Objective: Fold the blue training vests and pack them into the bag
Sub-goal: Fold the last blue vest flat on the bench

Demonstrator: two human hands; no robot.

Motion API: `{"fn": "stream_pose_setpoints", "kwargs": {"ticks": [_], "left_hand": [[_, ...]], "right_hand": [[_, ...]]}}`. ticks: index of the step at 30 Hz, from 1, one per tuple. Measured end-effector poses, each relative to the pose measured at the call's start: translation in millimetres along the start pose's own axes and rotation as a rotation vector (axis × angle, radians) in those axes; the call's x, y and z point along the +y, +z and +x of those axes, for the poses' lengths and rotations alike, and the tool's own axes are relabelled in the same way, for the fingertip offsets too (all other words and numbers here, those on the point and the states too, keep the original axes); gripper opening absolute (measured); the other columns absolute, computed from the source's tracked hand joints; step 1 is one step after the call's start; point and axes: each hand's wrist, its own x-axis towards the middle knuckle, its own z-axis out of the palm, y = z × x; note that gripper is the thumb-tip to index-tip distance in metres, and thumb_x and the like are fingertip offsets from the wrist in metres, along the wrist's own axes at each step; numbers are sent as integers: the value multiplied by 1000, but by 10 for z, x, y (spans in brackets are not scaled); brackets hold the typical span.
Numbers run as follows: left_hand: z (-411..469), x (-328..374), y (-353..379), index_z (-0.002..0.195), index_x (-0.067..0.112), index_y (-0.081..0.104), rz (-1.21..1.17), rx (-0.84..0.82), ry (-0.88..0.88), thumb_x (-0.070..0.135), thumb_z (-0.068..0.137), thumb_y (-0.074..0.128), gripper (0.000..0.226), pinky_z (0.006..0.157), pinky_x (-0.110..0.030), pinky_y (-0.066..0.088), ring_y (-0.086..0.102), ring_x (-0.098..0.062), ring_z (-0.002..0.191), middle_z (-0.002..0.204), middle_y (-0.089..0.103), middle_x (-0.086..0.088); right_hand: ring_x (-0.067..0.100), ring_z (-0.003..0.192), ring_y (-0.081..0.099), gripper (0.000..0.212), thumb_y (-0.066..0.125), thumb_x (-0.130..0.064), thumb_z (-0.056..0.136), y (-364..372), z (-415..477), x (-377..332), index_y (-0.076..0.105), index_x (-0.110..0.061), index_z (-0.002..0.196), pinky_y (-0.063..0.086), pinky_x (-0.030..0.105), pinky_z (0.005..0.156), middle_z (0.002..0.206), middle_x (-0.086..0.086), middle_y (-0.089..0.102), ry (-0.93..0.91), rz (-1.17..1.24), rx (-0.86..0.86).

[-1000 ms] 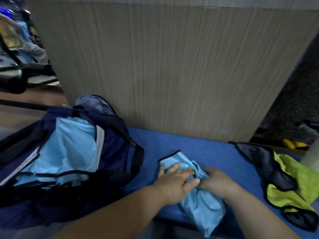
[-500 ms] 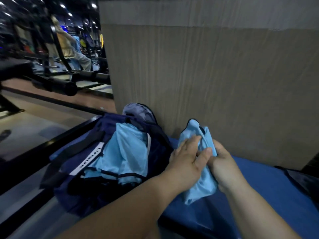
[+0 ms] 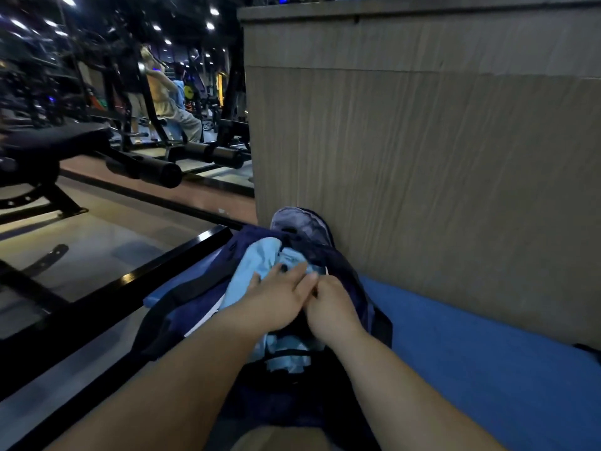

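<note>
Head view: the left hand (image 3: 279, 301) lies flat, fingers straight, pressing the light blue vest (image 3: 257, 265) down into the open navy bag (image 3: 354, 281), probably to flatten the fold so it packs low. Touching it on the right, the right hand (image 3: 331, 307) dips its fingers into the opening; whether they pinch cloth is hidden. Nearer the wearer than both hands, more light blue fabric (image 3: 286, 354) shows inside the bag. Right of the bag runs the blue bench pad (image 3: 471, 346), backed by a wood-grain panel (image 3: 422, 190).
</note>
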Motion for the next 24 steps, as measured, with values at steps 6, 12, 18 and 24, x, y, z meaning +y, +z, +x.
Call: {"fn": "stream_pose_setpoints", "kwargs": {"ticks": [6, 12, 18, 24], "left_hand": [[97, -270, 240, 155, 32, 10, 74, -42, 214, 47, 104, 23, 55, 121, -34, -2, 1, -9, 150, 163, 11, 8], [145, -299, 256, 153, 33, 19, -220, 18, 282, 32, 104, 40, 54, 118, -17, 9, 15, 0, 145, 159, 15, 15], [125, -411, 110, 141, 24, 47, -210, 460, 190, 9, 100, 45, 44, 103, -14, 30, 43, -7, 130, 145, 45, 6], [179, -571, 110, 148, 46, 23, 72, 147, -134, 47, 100, 40, 50, 117, -56, 3, 0, -23, 150, 162, 3, 17]], "right_hand": [[18, 101, 53, 26, 57, -33, 95, -40, -60, 306, 52, -19, 116, 43, 30, 84, 116, 4, 53, 230, 184, 164], [9, 72, 51, 24, 51, -42, 97, -15, -38, 305, 46, -18, 97, 35, 25, 54, 84, -7, 53, 326, 133, -20], [19, 81, 53, 35, 42, -42, 100, -5, 1, 306, 45, -17, 77, 33, 31, 58, 79, -2, 53, 342, 117, -42], [14, 70, 48, 39, 42, -38, 101, -18, -13, 348, 46, -11, 71, 33, 30, 58, 73, 0, 53, 346, 179, -40]]}}
